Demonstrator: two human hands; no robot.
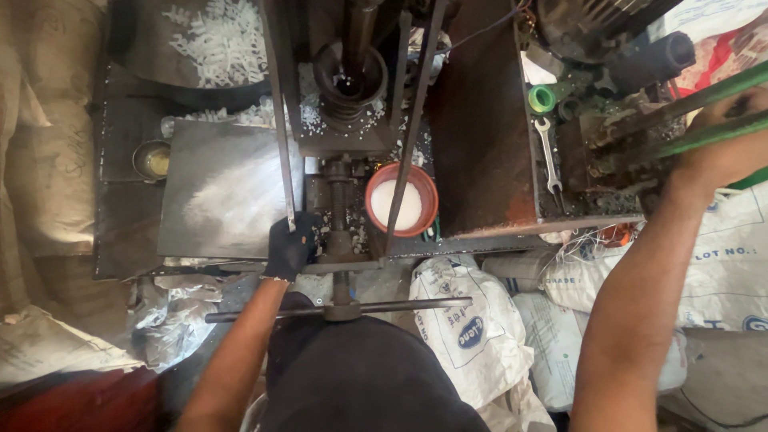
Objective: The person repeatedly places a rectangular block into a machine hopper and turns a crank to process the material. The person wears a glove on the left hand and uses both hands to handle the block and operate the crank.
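Note:
My left hand (pixel 290 246), in a black glove, is closed around the lower end of a thin metal rod (pixel 278 120) beside the machine's central screw shaft (pixel 338 216). My right hand (pixel 724 140) grips a green metal lever (pixel 680 100) at the far right. A dark funnel-like hopper (pixel 350 80) with white granules around it sits at the top centre. An orange bowl (pixel 376 188) with white material stands just right of the shaft. A horizontal T-handle bar (pixel 400 305) crosses below the shaft, near my body.
A grey metal plate (pixel 216 188) lies left of the shaft, with a small tin cup (pixel 151 159) beside it. White plastic pieces (pixel 220 40) are piled at top left. A spanner (pixel 549 152) and green tape roll (pixel 542 98) lie right. White sacks (pixel 472 328) sit below.

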